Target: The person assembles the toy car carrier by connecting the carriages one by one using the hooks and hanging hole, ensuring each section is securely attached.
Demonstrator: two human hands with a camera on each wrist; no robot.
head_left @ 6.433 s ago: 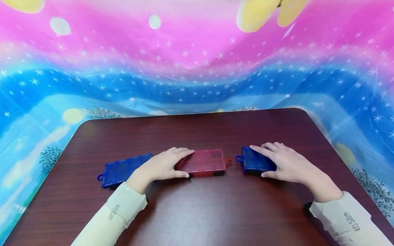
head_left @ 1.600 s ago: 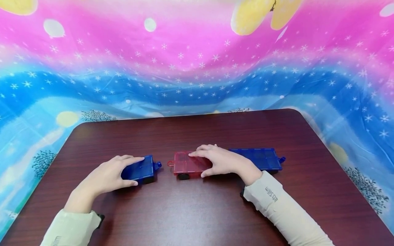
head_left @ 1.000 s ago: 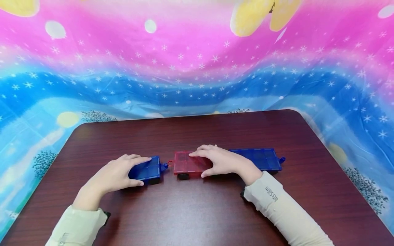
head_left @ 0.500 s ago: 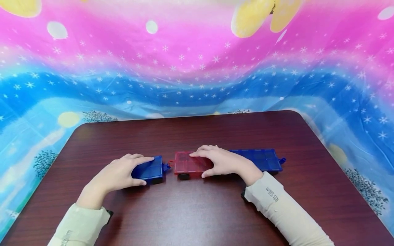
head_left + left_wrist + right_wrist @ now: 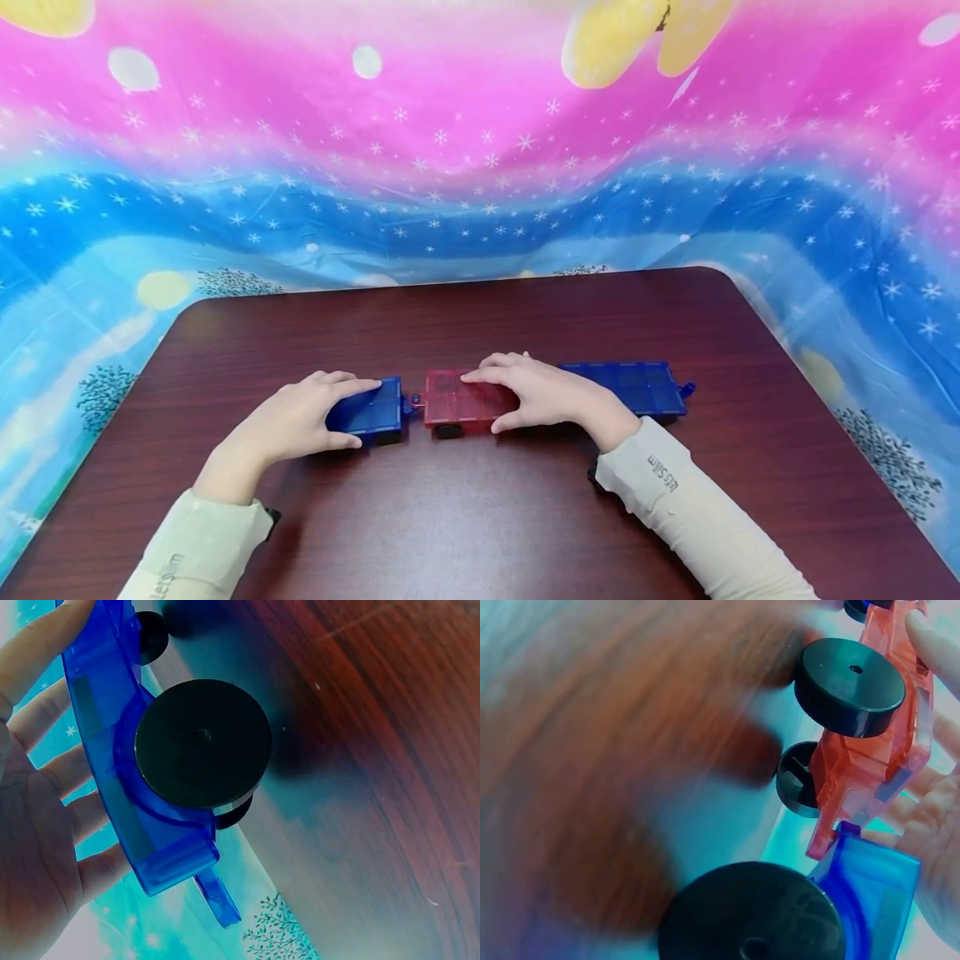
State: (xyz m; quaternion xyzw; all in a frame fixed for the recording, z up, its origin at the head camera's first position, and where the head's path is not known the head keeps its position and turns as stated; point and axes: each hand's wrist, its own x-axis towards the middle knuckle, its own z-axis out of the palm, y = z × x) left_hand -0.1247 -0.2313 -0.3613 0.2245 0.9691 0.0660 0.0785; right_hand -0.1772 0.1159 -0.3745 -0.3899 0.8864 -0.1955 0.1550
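Observation:
Three see-through toy wagons with black wheels stand in a row on the table. My left hand (image 5: 281,421) grips the left blue wagon (image 5: 378,408) by its long sides, thumb near, fingers far. This wagon's hook meets the red wagon's loop (image 5: 417,402) in the head view. On the red wagon (image 5: 450,396), my right hand (image 5: 551,396) holds both sides the same way. Behind that hand lies the second blue wagon (image 5: 637,387), hooked to the red one (image 5: 877,742) in the right wrist view. The left wrist view shows the left wagon's underside and wheel (image 5: 202,742).
The dark brown wooden table (image 5: 465,517) has rounded far corners. A pink and blue patterned cloth (image 5: 465,167) hangs behind it and along both sides. The second blue wagon's free hook (image 5: 687,390) points right.
Over six seconds, my left hand has gone from the red wagon to the left blue one, my right hand onto the red. Lately the left wagon rolled right until its hook reached the red loop.

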